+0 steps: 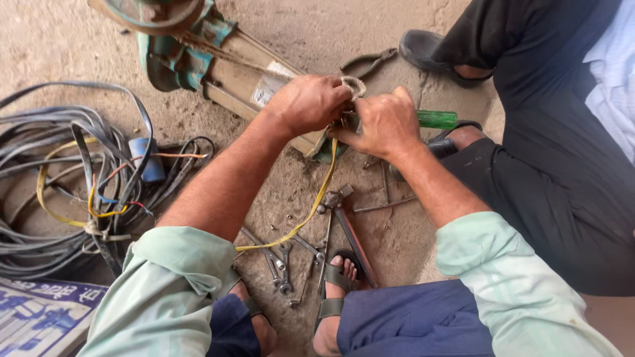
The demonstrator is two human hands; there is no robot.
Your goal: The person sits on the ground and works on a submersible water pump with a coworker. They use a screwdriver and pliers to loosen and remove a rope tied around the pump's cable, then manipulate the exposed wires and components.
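Note:
A long dirty metal pump body with green-painted end parts lies on the sandy ground. My left hand grips its near end, fingers curled around a frayed cord loop. My right hand is closed on a screwdriver with a green translucent handle, its tip hidden at the pump's end between my hands. A yellow wire runs down from the pump end toward my knees.
Coiled black cables and a blue capacitor lie at left. Spanners, a hammer and thin rods lie by my sandalled feet. Pliers lie behind. Another person in dark clothes squats at right.

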